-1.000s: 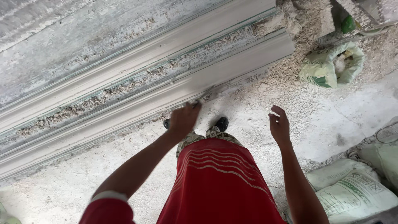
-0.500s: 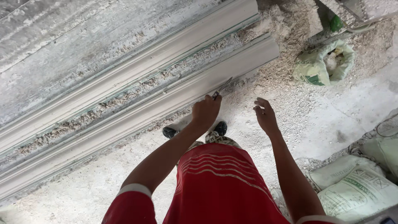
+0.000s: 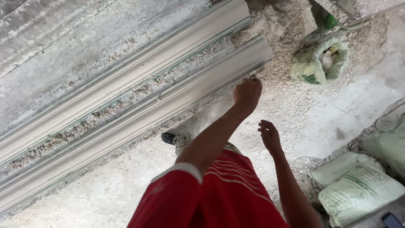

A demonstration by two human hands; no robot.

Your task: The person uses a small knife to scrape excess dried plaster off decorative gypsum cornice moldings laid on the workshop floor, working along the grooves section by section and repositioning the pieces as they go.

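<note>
Pale plaster moulding strip (image 3: pixel 139 122) runs diagonally, lower-left to upper-right; left hand (image 3: pixel 247 93) is fisted at its near end, fingers maybe pinching something. Right hand (image 3: pixel 269 136) hangs loose, empty.

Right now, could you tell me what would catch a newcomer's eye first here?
Two long pale plaster cornice mouldings lie slantwise across the upper left, crumbs between them. The left hand is closed at the end of the nearer moulding, while the right hand hangs open over the dusty white floor. An open sack sits upper right.
</note>
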